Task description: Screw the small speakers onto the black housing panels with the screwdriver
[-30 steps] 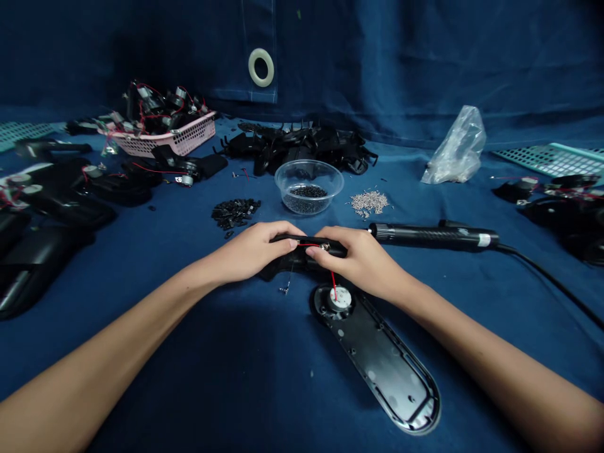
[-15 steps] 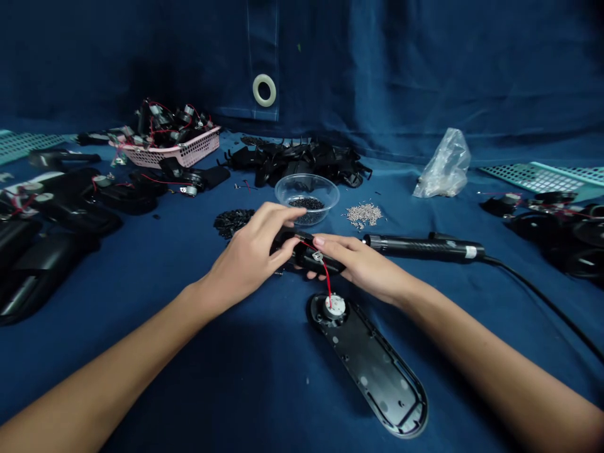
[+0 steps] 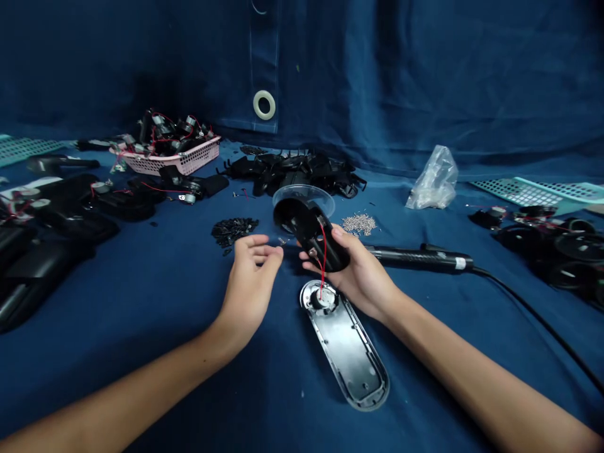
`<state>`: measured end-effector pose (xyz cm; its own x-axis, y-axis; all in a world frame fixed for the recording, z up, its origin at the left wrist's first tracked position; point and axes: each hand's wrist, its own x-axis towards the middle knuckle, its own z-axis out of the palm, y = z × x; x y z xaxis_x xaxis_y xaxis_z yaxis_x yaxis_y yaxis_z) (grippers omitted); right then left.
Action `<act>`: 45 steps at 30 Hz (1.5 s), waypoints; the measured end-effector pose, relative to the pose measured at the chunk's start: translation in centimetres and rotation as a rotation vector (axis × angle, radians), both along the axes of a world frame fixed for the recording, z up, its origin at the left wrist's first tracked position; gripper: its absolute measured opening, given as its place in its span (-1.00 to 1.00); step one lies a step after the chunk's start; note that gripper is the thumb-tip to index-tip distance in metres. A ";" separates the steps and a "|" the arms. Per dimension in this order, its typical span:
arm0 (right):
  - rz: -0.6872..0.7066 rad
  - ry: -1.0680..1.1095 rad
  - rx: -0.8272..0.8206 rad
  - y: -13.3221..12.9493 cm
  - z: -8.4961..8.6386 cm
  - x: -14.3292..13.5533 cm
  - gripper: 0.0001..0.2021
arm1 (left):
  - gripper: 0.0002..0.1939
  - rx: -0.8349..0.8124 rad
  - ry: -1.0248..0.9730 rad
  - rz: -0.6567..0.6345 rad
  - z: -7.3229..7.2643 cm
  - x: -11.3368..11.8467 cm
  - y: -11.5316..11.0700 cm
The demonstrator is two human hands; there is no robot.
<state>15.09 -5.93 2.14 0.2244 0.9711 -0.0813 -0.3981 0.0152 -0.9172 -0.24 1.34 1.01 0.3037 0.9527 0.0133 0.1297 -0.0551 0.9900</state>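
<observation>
My right hand [image 3: 361,270] grips a curved black plastic housing [image 3: 302,226], tilted with its rounded end up and to the left. Red wires [image 3: 324,251] run from a small metal part on the housing down to a round white-and-metal motor [image 3: 324,298]. That motor sits in the end of a long black cover [image 3: 352,352], which lies open side up below my hands. My left hand [image 3: 252,277] is just left of the housing and apart from it. Its fingers are curled and thumb and fingertips pressed together; whatever is in them is too small to make out.
Behind the housing stands a clear bowl [image 3: 325,198]. Small black parts [image 3: 233,231] and silver screws [image 3: 359,223] lie in piles. An electric screwdriver [image 3: 419,257] with a cable lies right. Further off are a pink basket [image 3: 198,157], black parts [image 3: 302,170] and a plastic bag [image 3: 434,179].
My left hand has come off the housing, moving left and down, its fingers now curled. My right hand has tipped the housing up, and the long cover has shifted left and up in view.
</observation>
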 end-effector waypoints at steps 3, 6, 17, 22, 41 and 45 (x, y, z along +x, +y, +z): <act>-0.041 -0.014 0.018 0.0 -0.1 -0.2 -0.70 | -0.62 -0.021 -0.082 -0.119 0.2 0.2 0.0; -0.038 -0.004 0.054 0.0 -0.2 -0.5 -0.73 | -0.55 -0.031 -0.142 -0.100 0.2 0.3 0.2; -0.011 -0.011 0.031 -0.1 -0.1 -1.0 -0.66 | -0.66 -0.168 -0.347 -0.120 -0.2 1.0 1.6; -0.029 0.017 0.052 0.0 -0.2 -0.8 -0.61 | -0.69 -0.118 -0.421 -0.135 0.1 1.0 1.9; 0.067 0.158 0.110 0.1 -0.1 -0.8 -0.70 | -0.83 0.474 -0.365 -0.309 1.7 -0.2 2.0; 0.054 0.168 0.104 0.0 0.1 -0.8 -0.71 | -0.81 0.493 -0.246 -0.356 2.1 -0.7 1.7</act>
<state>14.33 -5.92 2.21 0.1638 0.9864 -0.0114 -0.5478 0.0814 -0.8326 -0.91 3.04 3.10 0.5318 0.6586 0.5324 -0.2077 -0.5080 0.8359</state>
